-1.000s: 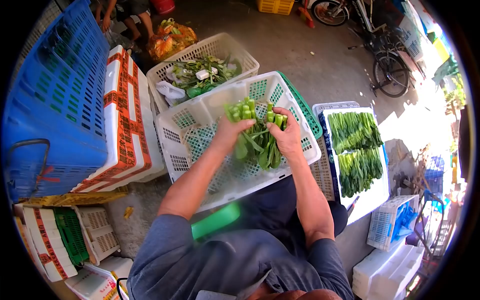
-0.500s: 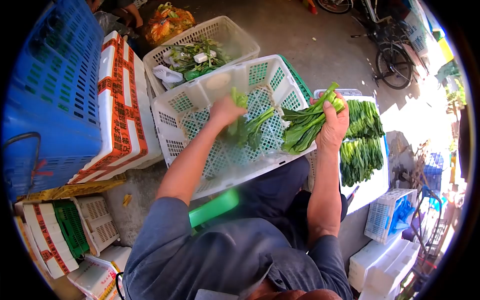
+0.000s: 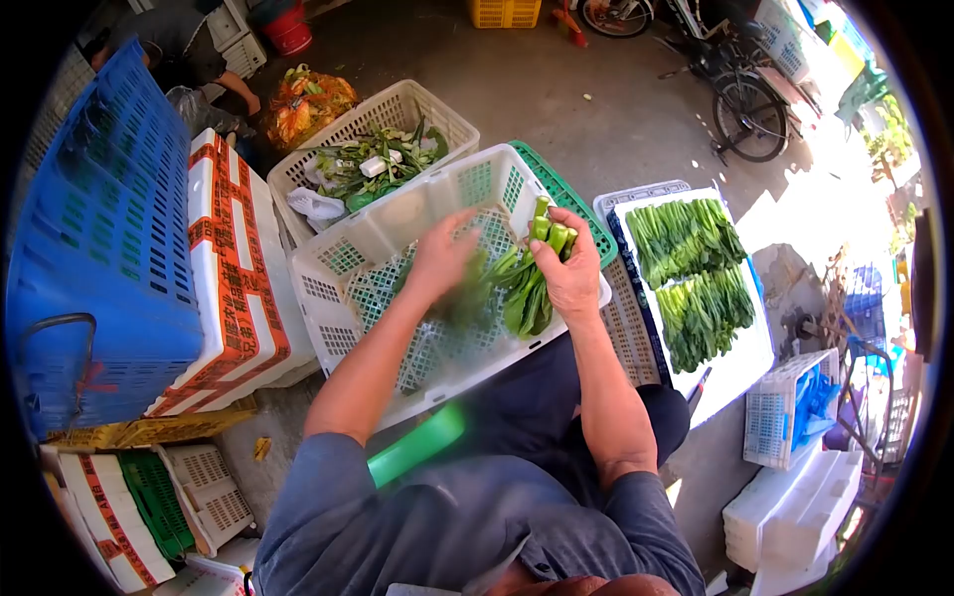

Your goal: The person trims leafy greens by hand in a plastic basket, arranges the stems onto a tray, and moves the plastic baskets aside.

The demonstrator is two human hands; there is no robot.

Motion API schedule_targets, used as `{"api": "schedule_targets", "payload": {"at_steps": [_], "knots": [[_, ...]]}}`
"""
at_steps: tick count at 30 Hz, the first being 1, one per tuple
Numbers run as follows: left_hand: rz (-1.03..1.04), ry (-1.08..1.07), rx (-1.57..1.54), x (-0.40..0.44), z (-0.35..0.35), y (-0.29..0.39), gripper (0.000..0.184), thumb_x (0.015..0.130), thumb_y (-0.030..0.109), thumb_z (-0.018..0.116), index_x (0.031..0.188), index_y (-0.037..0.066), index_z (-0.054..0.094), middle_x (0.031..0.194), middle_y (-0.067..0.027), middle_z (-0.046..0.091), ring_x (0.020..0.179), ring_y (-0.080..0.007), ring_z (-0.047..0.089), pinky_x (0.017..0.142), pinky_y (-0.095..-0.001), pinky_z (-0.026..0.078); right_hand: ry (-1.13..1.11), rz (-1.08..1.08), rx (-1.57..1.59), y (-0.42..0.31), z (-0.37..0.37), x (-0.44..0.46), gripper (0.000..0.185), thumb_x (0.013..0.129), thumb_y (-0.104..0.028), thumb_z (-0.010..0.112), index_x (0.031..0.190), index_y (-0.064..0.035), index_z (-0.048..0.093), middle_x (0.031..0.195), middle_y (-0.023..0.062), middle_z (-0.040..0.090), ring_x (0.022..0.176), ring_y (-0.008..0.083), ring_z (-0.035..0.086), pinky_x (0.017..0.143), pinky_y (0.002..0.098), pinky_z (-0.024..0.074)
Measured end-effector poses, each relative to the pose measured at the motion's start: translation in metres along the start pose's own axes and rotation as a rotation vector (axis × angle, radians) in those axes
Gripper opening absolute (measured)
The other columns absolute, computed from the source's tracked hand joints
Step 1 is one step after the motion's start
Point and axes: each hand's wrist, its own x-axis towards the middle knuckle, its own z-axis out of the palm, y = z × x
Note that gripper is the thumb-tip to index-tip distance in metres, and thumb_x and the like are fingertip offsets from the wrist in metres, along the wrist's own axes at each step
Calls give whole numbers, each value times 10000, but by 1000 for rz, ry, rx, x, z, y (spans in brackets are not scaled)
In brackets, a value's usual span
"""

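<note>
we held a bunch of greens (image 3: pixel 529 290) upright in the right hand (image 3: pixel 569 263), stalk ends up and leaves hanging down, above the near right part of the white crate (image 3: pixel 397 223). the right fingers were closed around the stalks, thumb on the near side. our left hand (image 3: pixel 442 256) was raised over the middle of the same crate, to the left of the bunch; it was blurred, so we could not tell whether its fingers held anything. below it we saw a dark green blur.

the white crate was tilted across our lap, with a green crate (image 3: pixel 564 189) behind its far right corner. to the right we had a white tray (image 3: pixel 733 350) with two rows of greens: the far row (image 3: pixel 686 238) and the near row (image 3: pixel 706 316), leaves and stalks lying flat.

beyond the white crate we noted a beige crate (image 3: pixel 455 121) containing leaf scraps (image 3: pixel 373 157), and a mesh bag (image 3: pixel 308 107) beside it. to the left we had a taped foam box (image 3: pixel 238 268) and a tall blue crate (image 3: pixel 104 248).
</note>
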Motion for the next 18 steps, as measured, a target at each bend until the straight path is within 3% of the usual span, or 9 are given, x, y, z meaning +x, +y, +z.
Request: {"api": "schedule_targets", "payload": {"at_steps": [1, 4, 8, 11, 14, 18], "knots": [[-64, -17, -398, -1, -5, 14, 385, 983, 276, 627, 1264, 13, 619, 1158, -50, 683, 1087, -153, 615, 988, -360, 468, -26, -10, -36, 1, 4, -2, 498, 870, 42, 686, 1327, 13, 489, 1152, 100, 637, 1020, 152, 632, 936, 296, 510], [-23, -145, -604, -6, -10, 59, 285, 1037, 208, 573, 1236, 14, 638, 1167, -53, 677, 1085, -141, 616, 972, -339, 493, -111, -30, -95, -1, 19, -9, 527, 845, 21, 709, 1332, 1, 508, 1206, 80, 598, 1097, 141, 585, 961, 286, 477], [18, -165, -724, -5, 6, 56, 248, 1027, 215, 597, 1188, 31, 642, 1153, -71, 680, 1046, -156, 640, 910, -319, 529, -105, -99, -205, 1, 27, -17, 541, 832, 25, 709, 1333, -3, 506, 1228, 91, 597, 1148, 162, 567, 1016, 310, 452], [-84, -163, -830, -7, 10, 50, 242, 1028, 223, 598, 1166, 29, 635, 1149, -72, 680, 1057, -155, 636, 912, -320, 530, -53, -95, -186, 17, 25, -18, 518, 834, -54, 725, 1314, -18, 533, 1198, 113, 658, 1083, 174, 627, 939, 315, 499], [-172, -71, -810, -16, 21, 40, 241, 1034, 227, 586, 1169, 31, 623, 1200, -85, 672, 1082, -162, 627, 926, -334, 528, -28, -114, -207, 18, 31, -19, 474, 843, 12, 705, 1278, -15, 520, 1203, 89, 604, 1093, 147, 581, 966, 295, 474], [-141, -33, -1005, -26, 28, 45, 281, 1042, 228, 574, 1231, 22, 555, 1218, -88, 659, 1105, -162, 617, 909, -302, 522, -16, -1, -257, 21, 30, -23, 433, 859, -26, 699, 1257, -30, 530, 1128, 88, 634, 981, 144, 608, 866, 289, 506]]}}
